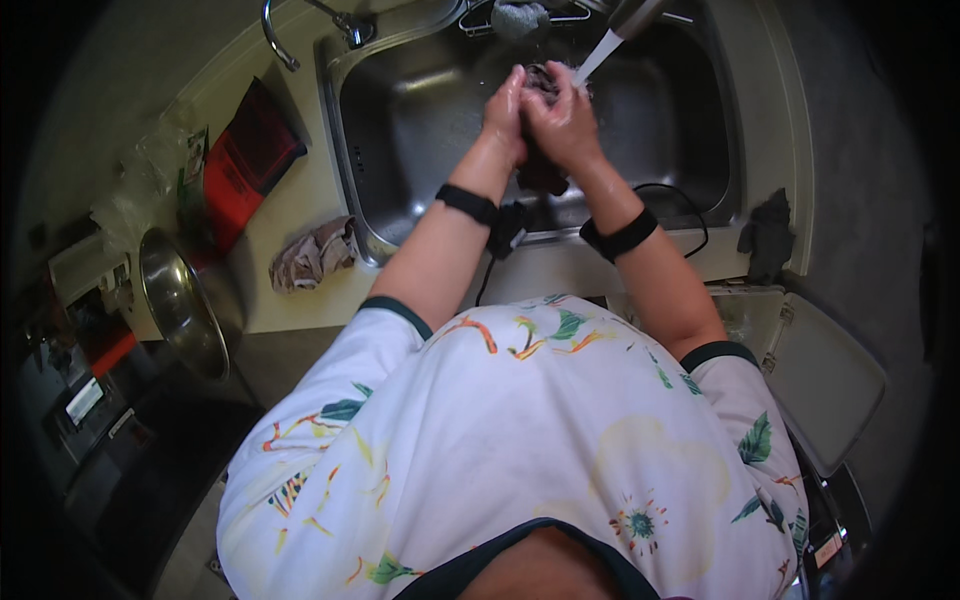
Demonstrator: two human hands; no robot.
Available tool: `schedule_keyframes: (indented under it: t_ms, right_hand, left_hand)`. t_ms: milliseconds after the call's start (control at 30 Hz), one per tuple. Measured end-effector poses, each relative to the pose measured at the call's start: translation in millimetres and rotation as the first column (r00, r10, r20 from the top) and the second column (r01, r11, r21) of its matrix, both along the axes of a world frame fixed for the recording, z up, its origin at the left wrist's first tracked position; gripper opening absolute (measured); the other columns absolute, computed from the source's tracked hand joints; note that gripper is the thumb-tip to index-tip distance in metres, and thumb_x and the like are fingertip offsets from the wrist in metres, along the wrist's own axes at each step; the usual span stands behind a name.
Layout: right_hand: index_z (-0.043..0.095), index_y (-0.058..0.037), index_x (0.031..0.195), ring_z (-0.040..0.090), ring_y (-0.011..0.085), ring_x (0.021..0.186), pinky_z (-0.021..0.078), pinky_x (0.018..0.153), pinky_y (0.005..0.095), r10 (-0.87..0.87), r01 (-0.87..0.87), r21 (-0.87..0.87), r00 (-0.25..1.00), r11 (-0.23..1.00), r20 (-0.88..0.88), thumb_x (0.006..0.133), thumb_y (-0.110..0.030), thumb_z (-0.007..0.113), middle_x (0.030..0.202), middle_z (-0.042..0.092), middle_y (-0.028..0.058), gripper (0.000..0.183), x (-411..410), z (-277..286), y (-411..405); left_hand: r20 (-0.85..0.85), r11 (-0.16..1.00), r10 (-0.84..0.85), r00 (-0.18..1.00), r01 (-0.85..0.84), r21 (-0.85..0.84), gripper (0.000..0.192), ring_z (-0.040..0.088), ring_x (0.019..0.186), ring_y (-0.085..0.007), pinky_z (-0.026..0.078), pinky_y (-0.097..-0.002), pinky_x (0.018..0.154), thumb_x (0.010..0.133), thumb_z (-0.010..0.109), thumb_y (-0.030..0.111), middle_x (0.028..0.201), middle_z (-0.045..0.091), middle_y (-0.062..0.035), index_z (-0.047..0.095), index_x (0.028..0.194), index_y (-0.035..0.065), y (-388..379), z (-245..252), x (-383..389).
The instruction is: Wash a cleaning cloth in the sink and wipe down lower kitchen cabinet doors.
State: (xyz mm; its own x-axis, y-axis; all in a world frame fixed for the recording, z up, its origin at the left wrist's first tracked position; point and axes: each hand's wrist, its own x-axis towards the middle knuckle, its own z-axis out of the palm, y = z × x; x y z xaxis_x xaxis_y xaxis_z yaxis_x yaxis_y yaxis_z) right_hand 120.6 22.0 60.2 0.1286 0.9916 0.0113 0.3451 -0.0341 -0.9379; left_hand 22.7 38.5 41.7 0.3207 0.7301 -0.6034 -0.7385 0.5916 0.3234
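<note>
Over the stainless steel sink (450,142), my left hand (502,112) and my right hand (566,124) are pressed together around a dark, wet cloth (541,82). Part of the cloth shows between my fingers, and a dark part hangs below my palms. A white stream of water (598,58) runs from the faucet spout (637,16) onto the cloth and my right fingers. Both hands look wet. How the cloth is folded inside my grip is hidden.
A crumpled brownish cloth (313,255) lies left of the sink, near a red and black packet (244,161) and a tilted metal bowl (184,304). A second curved spout (279,41) stands at the back left. A dark grey cloth (768,236) lies at the right.
</note>
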Motion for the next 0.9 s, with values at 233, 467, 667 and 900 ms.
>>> schedule_keyframes:
  t_ms: [233,467,667,900]
  right_hand:
    - [0.062,0.0003,0.09,0.065,0.0317,0.079,0.0492,0.07,0.037,-0.038,0.065,-0.263,0.994,0.963,0.105,0.086,-0.04,0.059,0.081,0.067,0.0173,0.04,41,-17,43]
    - [0.062,-0.0007,0.091,0.065,0.0244,0.074,0.0502,0.067,0.0316,0.203,-0.204,0.059,0.979,0.977,0.03,0.083,-0.03,0.066,0.08,0.067,0.0147,0.031,36,38,37]
    - [0.059,-0.0031,0.104,0.063,0.0212,0.082,0.0509,0.074,0.0311,0.265,-0.294,0.23,0.953,0.928,0.15,0.074,-0.034,0.075,0.091,0.064,0.011,0.046,37,46,31]
    - [0.053,-0.006,0.117,0.057,0.0154,0.096,0.0479,0.084,0.0287,0.512,-0.512,0.11,0.77,0.852,-0.381,0.07,-0.027,0.079,0.105,0.058,0.0054,0.058,63,38,24]
  left_hand:
    - [-0.319,0.95,0.011,0.948,0.089,0.3,0.026,0.058,0.093,-0.0145,0.047,-0.0305,0.083,0.092,0.054,0.021,0.104,0.061,-0.0059,0.056,0.114,0.0054,-9,29,-6]
    - [-0.508,0.724,-0.216,0.834,0.486,0.49,0.069,0.047,0.112,-0.0172,0.039,-0.0285,0.093,0.074,0.061,0.008,0.129,0.044,-0.0108,0.032,0.137,0.0068,-18,55,-40]
    - [-0.926,0.473,0.189,0.328,0.796,0.379,0.036,0.06,0.07,-0.0174,0.049,-0.0302,0.065,0.069,0.07,0.015,0.083,0.064,-0.0114,0.061,0.1,0.0007,-4,58,-20]
    - [-0.914,0.525,0.275,0.298,0.75,0.403,0.027,0.056,0.065,-0.0108,0.047,-0.0266,0.06,0.071,0.063,0.008,0.075,0.061,-0.0053,0.06,0.096,-0.0016,0,87,-17]
